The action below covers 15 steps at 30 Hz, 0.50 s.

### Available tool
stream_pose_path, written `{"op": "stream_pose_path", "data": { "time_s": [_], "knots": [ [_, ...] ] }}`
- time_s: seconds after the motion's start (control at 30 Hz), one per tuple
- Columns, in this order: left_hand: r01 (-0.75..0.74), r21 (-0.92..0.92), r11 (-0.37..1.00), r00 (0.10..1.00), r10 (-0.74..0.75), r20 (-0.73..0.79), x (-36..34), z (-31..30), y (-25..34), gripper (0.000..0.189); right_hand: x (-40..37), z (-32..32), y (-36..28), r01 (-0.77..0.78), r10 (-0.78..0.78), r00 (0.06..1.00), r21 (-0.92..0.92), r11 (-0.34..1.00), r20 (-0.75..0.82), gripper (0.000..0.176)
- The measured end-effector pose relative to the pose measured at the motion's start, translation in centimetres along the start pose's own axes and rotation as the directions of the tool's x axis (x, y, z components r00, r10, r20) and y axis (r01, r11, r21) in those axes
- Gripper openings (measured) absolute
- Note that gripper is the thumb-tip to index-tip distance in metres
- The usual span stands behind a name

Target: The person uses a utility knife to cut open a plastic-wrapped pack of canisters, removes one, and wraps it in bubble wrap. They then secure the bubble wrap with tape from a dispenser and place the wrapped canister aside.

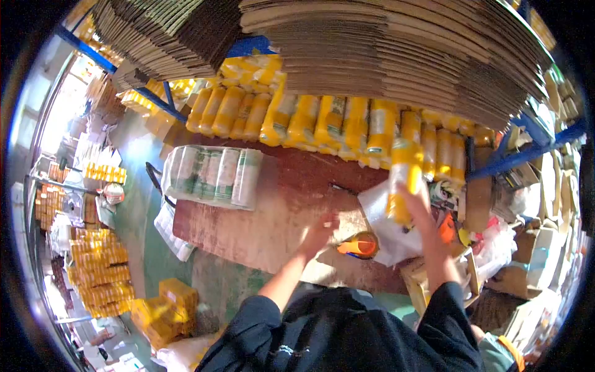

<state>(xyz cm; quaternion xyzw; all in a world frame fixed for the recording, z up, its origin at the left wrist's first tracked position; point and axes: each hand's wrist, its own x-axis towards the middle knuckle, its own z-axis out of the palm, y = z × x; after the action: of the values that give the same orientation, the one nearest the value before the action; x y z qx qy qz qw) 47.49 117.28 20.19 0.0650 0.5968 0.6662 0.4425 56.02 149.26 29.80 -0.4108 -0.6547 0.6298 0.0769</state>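
Note:
A yellow-wrapped cylindrical package [400, 173] stands nearly upright in the view at the right of the red-brown table [248, 232]. My right hand [414, 201] is closed around its lower part. Over the middle of the table is my left hand [323, 230], blurred, its fingers too smeared to read. Just right of it lies an orange tape roll or dispenser [361, 245]. White sheet material [384, 229] lies under and beside the held package. At the table's left is a clear-wrapped pack of white and green rolls [214, 177].
Yellow-wrapped packages [310, 121] line the table's back edge. Above them are stacked flat cardboard sheets [396, 53] and blue rack beams [527, 155]. An open cardboard box [462, 273] stands at the right. Yellow packages [102, 273] are piled at the left, and another person's sleeve [502, 353] shows at lower right.

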Motion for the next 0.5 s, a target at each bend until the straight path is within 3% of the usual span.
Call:
{"op": "stream_pose_path", "data": {
  "time_s": [0.03,0.07,0.1,0.13,0.2,0.27,0.3,0.37,0.43,0.5],
  "knots": [
    [0.078,-0.163,0.983,0.997,-0.073,0.038,-0.6,-0.9,-3.2,0.033,3.9,-1.4,0.6,0.076,-0.076,0.996,-0.004,0.997,-0.04,0.064],
    [0.165,-0.111,0.98,0.985,-0.169,-0.03,-1.2,-1.7,-5.2,0.03,7.3,-2.1,0.1,-0.143,0.088,0.963,-0.206,0.968,-0.256,0.077],
    [0.252,-0.068,0.965,0.96,-0.258,-0.108,-1.9,-2.7,-6.4,0.028,11.5,-3.7,0.9,-0.121,0.117,0.992,-0.115,0.986,-0.042,0.088],
    [0.284,-0.03,0.958,0.942,-0.284,-0.177,-2.5,-4.1,-6.6,0.028,11.2,-3.0,-2.8,-0.212,0.178,0.974,-0.29,0.933,-0.137,0.09],
    [0.365,0.024,0.931,0.882,-0.337,-0.33,-4.2,-7.3,-6.8,0.028,20.7,-3.6,0.4,-0.203,0.144,0.976,-0.458,0.866,-0.161,0.1],
    [0.164,0.076,0.984,0.889,-0.114,-0.444,-4.7,-12.6,-8.3,0.028,27.1,-3.8,4.0,-0.139,0.057,0.982,-0.478,0.867,-0.181,0.109],
    [0.065,0.117,0.991,0.874,0.0,-0.485,-4.4,-15.8,-9.6,0.028,28.2,-3.8,5.2,-0.07,-0.028,0.982,-0.493,0.867,-0.189,0.106],
    [-0.207,0.337,0.918,0.725,0.375,-0.577,-2.1,-23.7,-11.7,0.028,30.4,-3.8,7.4,0.062,-0.197,0.96,-0.533,0.844,-0.201,0.099],
    [-0.005,0.407,0.913,0.608,0.326,-0.724,-1.8,-27.0,-2.2,0.029,29.2,-4.6,9.2,0.081,-0.243,0.908,-0.425,0.902,-0.342,0.082],
    [0.092,0.816,0.571,0.426,0.718,-0.55,-0.4,-31.0,3.8,0.037,24.1,-6.1,11.1,0.152,-0.3,0.808,-0.313,0.938,-0.508,0.062]
  ]
}}
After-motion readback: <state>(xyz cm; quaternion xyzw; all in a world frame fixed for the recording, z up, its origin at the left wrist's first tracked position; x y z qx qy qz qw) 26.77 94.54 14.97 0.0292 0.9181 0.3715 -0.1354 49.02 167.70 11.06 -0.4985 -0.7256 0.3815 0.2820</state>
